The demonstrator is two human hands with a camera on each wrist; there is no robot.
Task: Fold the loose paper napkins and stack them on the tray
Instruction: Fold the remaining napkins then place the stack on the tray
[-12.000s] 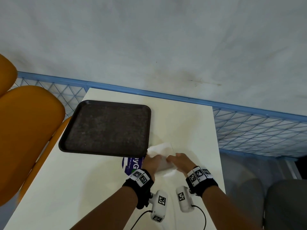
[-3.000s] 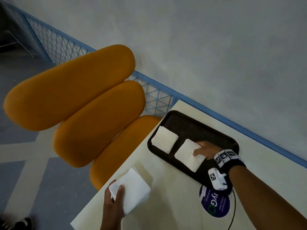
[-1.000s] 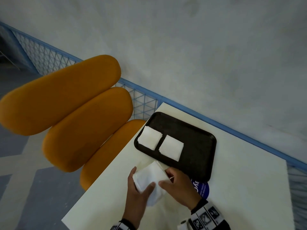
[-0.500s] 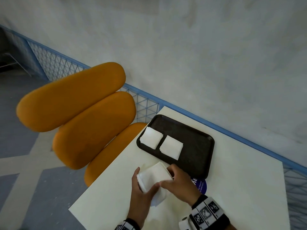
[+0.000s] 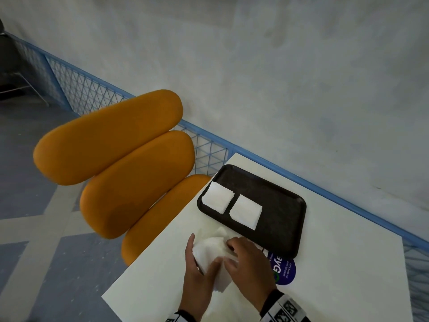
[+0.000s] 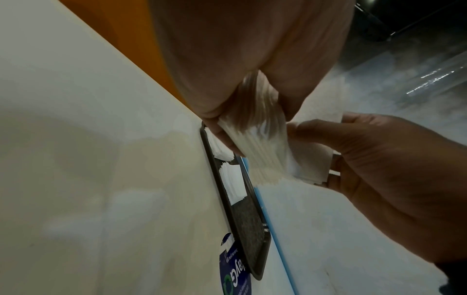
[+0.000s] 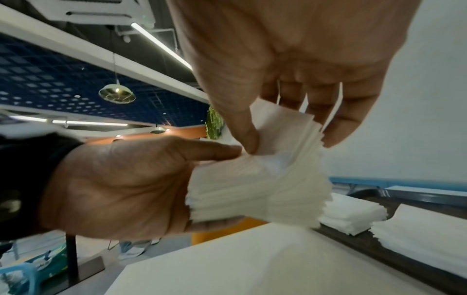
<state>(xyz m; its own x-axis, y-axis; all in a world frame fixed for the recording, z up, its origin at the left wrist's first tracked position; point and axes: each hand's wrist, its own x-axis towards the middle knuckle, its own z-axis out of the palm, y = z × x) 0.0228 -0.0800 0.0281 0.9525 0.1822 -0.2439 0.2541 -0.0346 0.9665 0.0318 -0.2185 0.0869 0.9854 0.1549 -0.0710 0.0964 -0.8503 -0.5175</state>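
Both hands were closed on a thick bunch of napkins held just above the table, near the tray. The left hand gripped one side, and the right hand pinched the top sheets. A loose pinch could let sheets slide out or tear. The blue sticker beside the tray had writing too small to read.

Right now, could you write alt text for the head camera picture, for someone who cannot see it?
Two hands, left hand and right hand, hold a bundle of white napkins above a white table. Behind, a dark tray carries two folded napkin piles side by side.
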